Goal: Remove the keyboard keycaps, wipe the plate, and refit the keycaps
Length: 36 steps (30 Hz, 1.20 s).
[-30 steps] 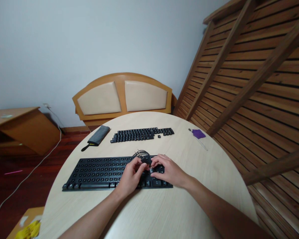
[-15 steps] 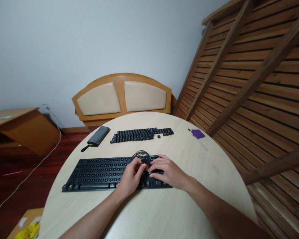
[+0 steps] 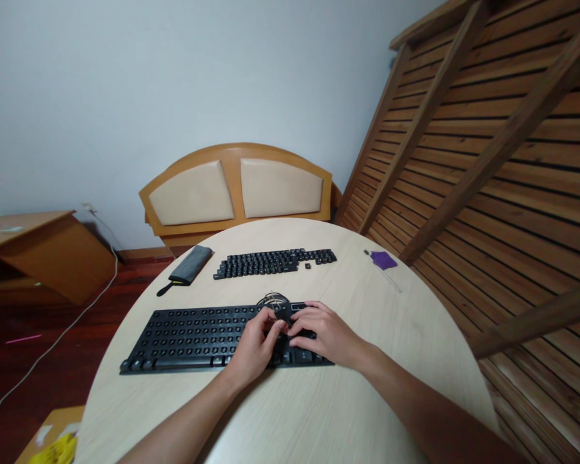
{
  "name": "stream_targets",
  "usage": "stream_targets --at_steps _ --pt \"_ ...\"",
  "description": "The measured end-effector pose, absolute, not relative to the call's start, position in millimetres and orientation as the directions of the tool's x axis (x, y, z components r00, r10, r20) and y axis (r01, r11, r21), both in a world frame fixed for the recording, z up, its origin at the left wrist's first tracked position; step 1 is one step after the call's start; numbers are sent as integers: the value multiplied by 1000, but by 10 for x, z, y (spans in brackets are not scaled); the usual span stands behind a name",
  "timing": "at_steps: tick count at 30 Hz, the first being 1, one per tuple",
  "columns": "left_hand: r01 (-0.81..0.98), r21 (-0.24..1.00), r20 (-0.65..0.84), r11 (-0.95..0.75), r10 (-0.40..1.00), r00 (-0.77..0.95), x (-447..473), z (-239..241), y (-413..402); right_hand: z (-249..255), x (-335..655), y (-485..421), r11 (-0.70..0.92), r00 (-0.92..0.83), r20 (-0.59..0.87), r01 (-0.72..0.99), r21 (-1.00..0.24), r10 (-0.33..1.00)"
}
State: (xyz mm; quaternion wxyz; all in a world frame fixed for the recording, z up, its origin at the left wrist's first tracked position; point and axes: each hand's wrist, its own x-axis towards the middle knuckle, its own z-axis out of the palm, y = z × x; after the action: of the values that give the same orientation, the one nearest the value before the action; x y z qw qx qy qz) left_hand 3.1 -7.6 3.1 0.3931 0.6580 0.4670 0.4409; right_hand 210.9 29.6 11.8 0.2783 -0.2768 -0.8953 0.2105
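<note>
A black keyboard (image 3: 188,335) lies across the near side of the table, with most key positions in its main block bare of caps. Over its right part, my left hand (image 3: 256,338) pinches a small black object (image 3: 283,314), whose kind I cannot make out. My right hand (image 3: 321,328) rests on the number-pad side, fingers bent and spread, its fingertips close to that object. Both hands hide the keys beneath them. Just behind my left fingertips sits a coiled cable (image 3: 273,299). Farther back, removed keycaps (image 3: 261,263) stand in rows, one single keycap (image 3: 308,265) apart from them.
The round pale table (image 3: 357,412) carries a grey pouch (image 3: 192,265) at the left and a purple cloth piece with a thin stick (image 3: 383,260) at the right. A wooden headboard (image 3: 236,187) stands behind; slatted wood panels (image 3: 464,161) lean at the right.
The hands stay over the same part of the keyboard, with only slight finger movement. The small black object between them tilts a little differently.
</note>
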Motion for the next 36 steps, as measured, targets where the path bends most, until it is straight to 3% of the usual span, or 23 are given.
stream_targets --at_steps 11,21,30,36 --pt "215 946 207 -243 962 179 27 15 -73 228 2066 247 754 -701 372 363 -548 608" --pt "82 981 162 -173 978 130 52 107 -45 180 2066 266 764 -672 457 261 -590 583" --pt "137 970 186 -201 976 115 40 68 -51 142 2079 254 540 -507 333 344 -768 795" --pt "167 961 206 -221 973 102 37 59 -54 144 2092 286 463 -502 277 295 -836 819"
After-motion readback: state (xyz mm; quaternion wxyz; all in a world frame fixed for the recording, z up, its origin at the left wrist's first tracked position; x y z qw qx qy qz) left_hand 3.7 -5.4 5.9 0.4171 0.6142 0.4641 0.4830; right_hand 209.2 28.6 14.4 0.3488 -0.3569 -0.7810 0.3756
